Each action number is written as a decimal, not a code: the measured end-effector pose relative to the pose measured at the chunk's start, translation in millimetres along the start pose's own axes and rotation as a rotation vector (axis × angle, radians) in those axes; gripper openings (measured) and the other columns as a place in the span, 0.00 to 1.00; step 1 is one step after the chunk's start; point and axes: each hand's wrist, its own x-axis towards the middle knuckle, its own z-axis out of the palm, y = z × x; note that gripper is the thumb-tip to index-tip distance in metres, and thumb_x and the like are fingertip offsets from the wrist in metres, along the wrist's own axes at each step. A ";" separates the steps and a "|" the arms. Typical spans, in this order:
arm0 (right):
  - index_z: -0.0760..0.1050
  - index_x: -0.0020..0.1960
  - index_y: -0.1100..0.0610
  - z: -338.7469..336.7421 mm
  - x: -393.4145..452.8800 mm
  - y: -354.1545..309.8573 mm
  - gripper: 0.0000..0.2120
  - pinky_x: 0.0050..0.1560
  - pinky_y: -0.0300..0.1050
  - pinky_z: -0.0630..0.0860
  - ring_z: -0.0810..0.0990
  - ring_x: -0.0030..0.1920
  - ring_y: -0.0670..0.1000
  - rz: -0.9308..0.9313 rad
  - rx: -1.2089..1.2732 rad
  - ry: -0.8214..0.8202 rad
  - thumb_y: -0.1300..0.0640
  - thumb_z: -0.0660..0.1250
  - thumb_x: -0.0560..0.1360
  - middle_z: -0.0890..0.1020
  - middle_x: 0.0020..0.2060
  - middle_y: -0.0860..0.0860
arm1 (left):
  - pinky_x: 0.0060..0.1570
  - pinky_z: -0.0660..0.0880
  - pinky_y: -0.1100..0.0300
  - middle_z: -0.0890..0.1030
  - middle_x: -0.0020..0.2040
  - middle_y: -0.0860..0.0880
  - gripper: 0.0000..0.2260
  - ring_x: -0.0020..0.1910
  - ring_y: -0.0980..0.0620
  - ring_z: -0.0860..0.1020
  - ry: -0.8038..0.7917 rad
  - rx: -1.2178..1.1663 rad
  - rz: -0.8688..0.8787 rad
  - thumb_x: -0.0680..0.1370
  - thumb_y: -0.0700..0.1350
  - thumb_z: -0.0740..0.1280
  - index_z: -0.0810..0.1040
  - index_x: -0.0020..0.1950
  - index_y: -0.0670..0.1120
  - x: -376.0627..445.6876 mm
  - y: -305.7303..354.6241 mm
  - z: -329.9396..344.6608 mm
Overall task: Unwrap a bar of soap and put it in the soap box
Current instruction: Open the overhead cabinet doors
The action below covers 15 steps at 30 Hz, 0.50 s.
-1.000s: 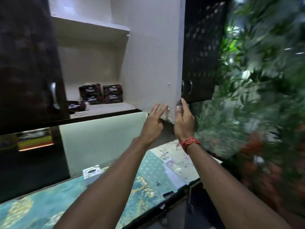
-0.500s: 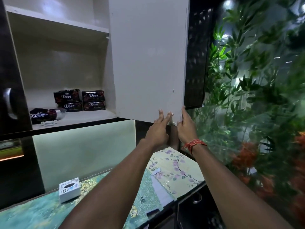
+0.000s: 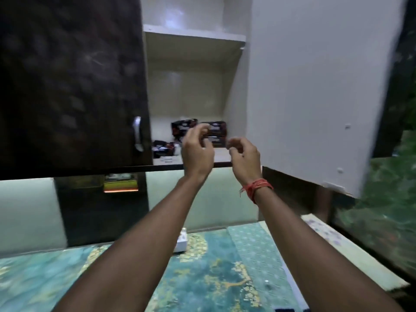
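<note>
Above, the left hand (image 3: 197,152) and right hand (image 3: 245,157) were raised before the open cupboard, each grip loosely curled and holding nothing. Just behind them, dark wrapped soap bars (image 3: 215,130) lay stacked on the lower shelf (image 3: 221,154). Below, a white box (image 3: 181,242) stood on the patterned surface (image 3: 213,278), largely hidden by the left forearm.

Soap packs (image 3: 213,131), print blurred, unreadable

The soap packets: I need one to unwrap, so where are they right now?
In the head view, the soap packets lie on the lower shelf of the open wall cupboard, just behind the raised left hand and right hand.
</note>
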 end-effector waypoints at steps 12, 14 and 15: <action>0.76 0.58 0.62 234.6 42.0 -41.3 0.14 0.61 0.59 0.75 0.79 0.57 0.61 0.249 0.221 -0.391 0.60 0.58 0.77 0.81 0.55 0.61 | 0.42 0.76 0.63 0.82 0.59 0.48 0.15 0.49 0.55 0.79 -0.152 0.261 -0.316 0.82 0.42 0.62 0.74 0.68 0.48 85.1 -122.8 -139.0; 0.78 0.57 0.60 244.5 47.7 -35.8 0.16 0.60 0.59 0.76 0.80 0.55 0.61 0.289 0.272 -0.395 0.56 0.58 0.75 0.82 0.52 0.60 | 0.41 0.74 0.65 0.81 0.58 0.47 0.13 0.51 0.55 0.79 -0.170 0.239 -0.325 0.82 0.42 0.61 0.75 0.67 0.48 84.4 -126.5 -137.0; 0.78 0.57 0.59 246.1 47.6 -35.0 0.16 0.60 0.58 0.76 0.81 0.55 0.60 0.301 0.297 -0.375 0.55 0.57 0.74 0.83 0.52 0.59 | 0.41 0.74 0.65 0.81 0.58 0.47 0.13 0.51 0.54 0.79 -0.159 0.238 -0.331 0.82 0.42 0.61 0.75 0.66 0.49 84.5 -126.6 -135.9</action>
